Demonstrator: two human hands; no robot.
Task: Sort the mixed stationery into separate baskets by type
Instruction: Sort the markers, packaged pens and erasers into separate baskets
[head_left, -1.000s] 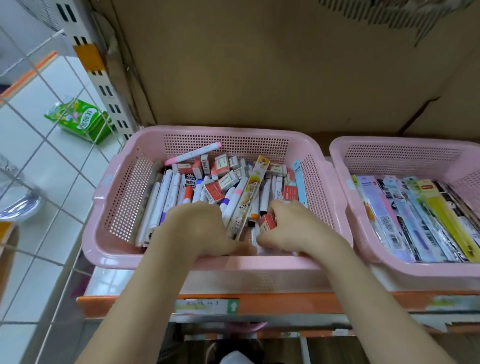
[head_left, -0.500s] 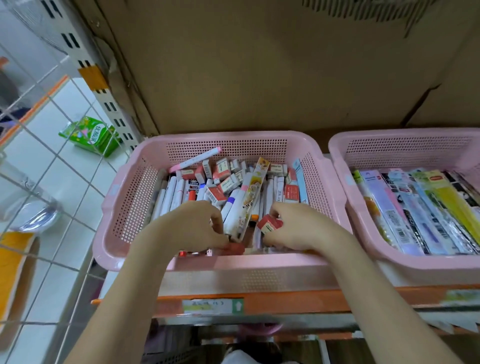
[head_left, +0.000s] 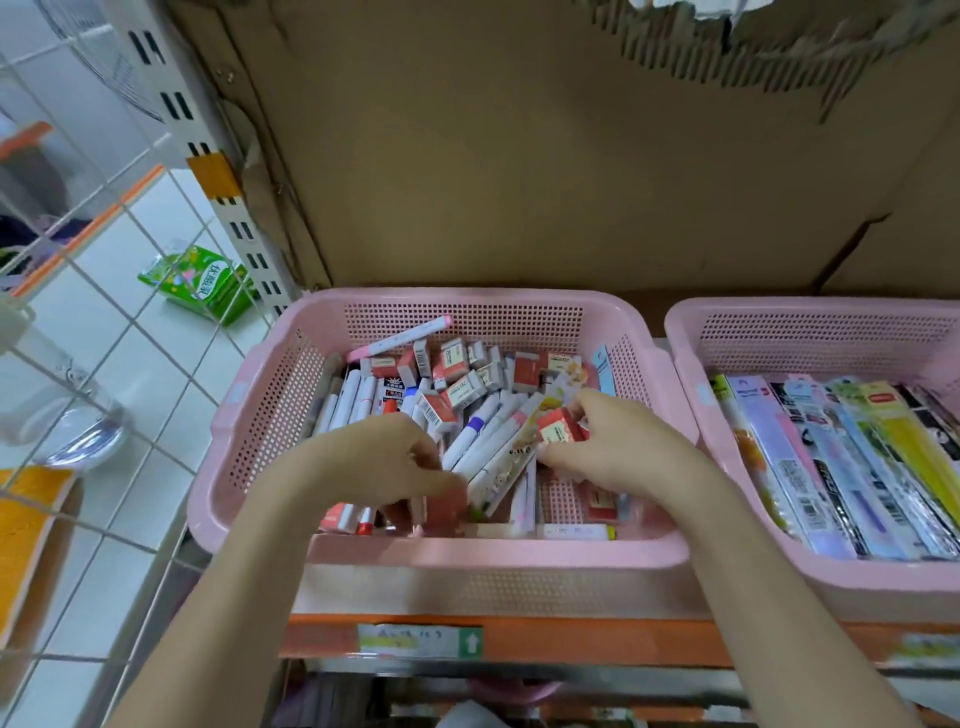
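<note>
Soft, even indoor light falls from above, bright without harsh glare. Faint shadows sit beneath the hands inside the pink basket (head_left: 467, 556). The white floor tiles (head_left: 130, 364) on the left look slightly washed out. Wide-angle distortion bends the edges. Motion blur smears the left hand (head_left: 384, 462) and the cardboard (head_left: 519, 156) above.

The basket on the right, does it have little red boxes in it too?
No, the right basket holds only long flat packets lying side by side; the little red boxes are all in the left basket.
</note>
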